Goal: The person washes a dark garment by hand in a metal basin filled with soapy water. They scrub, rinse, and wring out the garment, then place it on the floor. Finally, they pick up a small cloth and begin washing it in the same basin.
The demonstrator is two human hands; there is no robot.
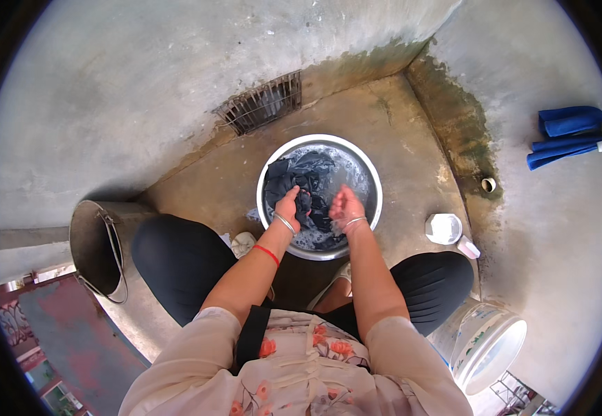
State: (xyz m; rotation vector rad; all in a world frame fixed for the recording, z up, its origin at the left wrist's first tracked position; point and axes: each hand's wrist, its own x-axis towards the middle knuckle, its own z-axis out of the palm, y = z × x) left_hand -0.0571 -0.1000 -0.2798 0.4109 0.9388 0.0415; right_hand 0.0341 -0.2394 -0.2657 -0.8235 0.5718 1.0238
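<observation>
A round metal basin (375,179) stands on the floor between my feet, holding foamy water and a soaked dark garment (315,162). On the basin's left side, my left hand (287,207) grips a bunched fold of the garment, where a bit of red or pink shows. My right hand (347,204) is over the right part of the water, blurred, with its fingers loosely curled and splashing water around it. I see nothing held in it. Part of the garment lies under the suds.
A metal bucket (139,208) lies tipped beside my left knee. To the right are a white mug (442,229) and a tilted plastic bucket (493,346). A metal grate (267,101) covers a wall opening. Blue cloths (571,122) hang on the right wall, above a pipe end (488,184).
</observation>
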